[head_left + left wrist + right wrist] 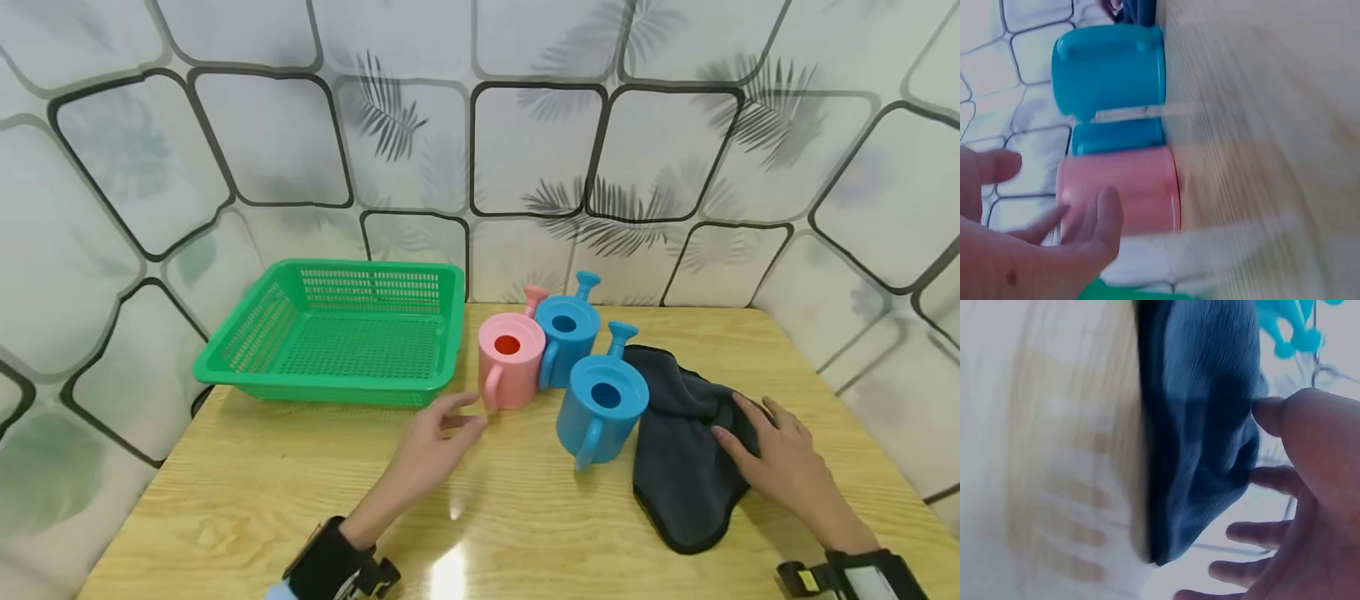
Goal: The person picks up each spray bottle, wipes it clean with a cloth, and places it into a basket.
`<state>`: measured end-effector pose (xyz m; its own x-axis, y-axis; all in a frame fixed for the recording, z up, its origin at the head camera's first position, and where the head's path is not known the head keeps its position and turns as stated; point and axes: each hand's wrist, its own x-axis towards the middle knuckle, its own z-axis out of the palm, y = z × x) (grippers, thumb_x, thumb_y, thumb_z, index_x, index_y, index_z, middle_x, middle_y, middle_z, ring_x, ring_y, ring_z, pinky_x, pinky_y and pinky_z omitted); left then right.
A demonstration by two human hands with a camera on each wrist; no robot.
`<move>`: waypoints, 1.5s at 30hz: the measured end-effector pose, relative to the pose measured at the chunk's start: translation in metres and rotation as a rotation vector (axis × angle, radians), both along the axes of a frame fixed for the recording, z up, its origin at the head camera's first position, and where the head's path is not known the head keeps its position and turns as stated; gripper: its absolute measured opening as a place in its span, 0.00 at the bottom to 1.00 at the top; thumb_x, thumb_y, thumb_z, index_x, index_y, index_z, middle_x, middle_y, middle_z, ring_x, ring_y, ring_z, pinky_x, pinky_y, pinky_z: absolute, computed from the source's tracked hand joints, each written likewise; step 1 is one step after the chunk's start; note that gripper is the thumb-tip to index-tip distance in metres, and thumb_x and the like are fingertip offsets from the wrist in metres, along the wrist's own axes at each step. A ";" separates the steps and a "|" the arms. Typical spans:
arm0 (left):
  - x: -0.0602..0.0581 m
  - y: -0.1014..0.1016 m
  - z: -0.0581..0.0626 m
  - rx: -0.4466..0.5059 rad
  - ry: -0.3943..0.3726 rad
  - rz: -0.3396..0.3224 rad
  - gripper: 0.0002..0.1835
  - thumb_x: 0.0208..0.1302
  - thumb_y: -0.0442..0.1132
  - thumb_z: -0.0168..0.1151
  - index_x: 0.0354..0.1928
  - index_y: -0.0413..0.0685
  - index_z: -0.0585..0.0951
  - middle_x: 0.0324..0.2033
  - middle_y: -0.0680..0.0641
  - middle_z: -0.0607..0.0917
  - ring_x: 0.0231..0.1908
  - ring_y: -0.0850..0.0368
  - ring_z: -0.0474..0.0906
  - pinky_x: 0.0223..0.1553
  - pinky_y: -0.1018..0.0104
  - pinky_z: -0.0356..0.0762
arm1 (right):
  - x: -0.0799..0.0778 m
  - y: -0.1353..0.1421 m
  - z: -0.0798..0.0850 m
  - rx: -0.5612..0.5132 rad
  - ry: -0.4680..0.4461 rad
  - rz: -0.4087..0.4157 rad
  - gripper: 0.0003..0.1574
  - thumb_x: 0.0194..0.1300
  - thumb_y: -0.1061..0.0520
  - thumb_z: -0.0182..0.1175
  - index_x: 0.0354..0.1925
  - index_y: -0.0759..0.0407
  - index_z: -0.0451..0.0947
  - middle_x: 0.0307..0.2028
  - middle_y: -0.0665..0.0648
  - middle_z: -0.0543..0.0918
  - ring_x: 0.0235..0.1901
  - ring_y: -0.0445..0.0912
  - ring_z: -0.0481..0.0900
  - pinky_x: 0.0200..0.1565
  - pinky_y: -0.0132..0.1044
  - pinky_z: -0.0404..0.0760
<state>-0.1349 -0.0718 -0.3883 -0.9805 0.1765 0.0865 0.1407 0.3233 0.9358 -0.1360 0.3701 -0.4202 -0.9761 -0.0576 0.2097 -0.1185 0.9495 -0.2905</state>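
A pink toy watering can [517, 379] stands upright on the table beside a blue watering can [577, 333]. Nearer the front is a second blue watering can [600, 417]. My left hand [435, 437] reaches toward the pink can's handle, thumb and fingers apart with nothing between them. A dark grey cloth [678, 475] lies rumpled right of the cans. Over its right edge is my right hand [787, 462], fingers spread; in the right wrist view the thumb and forefinger tips meet the cloth's outline.
A green plastic basket [322, 392] with slotted sides sits at the back left of the wooden table [300, 508]. Behind the table hangs a patterned wall covering [420, 125], which also closes in both sides.
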 end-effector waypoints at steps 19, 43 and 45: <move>-0.022 0.038 -0.010 -0.080 0.107 0.073 0.14 0.74 0.43 0.51 0.40 0.38 0.76 0.30 0.43 0.75 0.30 0.53 0.69 0.31 0.63 0.69 | 0.037 -0.077 0.033 -0.423 0.129 0.258 0.16 0.58 0.65 0.68 0.46 0.59 0.83 0.29 0.51 0.82 0.28 0.37 0.80 0.25 0.27 0.85; 0.026 -0.003 0.019 0.268 0.146 -0.144 0.16 0.79 0.38 0.38 0.47 0.34 0.74 0.39 0.36 0.80 0.39 0.49 0.80 0.42 0.59 0.84 | -0.017 -0.134 0.027 -0.371 0.504 0.375 0.20 0.39 0.67 0.77 0.36 0.64 0.85 0.29 0.56 0.74 0.25 0.41 0.72 0.23 0.22 0.76; 0.024 -0.003 0.016 0.325 0.062 -0.172 0.18 0.80 0.40 0.37 0.48 0.33 0.73 0.40 0.35 0.79 0.40 0.49 0.79 0.44 0.61 0.83 | -0.016 -0.132 0.034 -0.405 0.555 0.371 0.21 0.37 0.68 0.77 0.35 0.64 0.85 0.34 0.61 0.74 0.32 0.46 0.72 0.33 0.31 0.75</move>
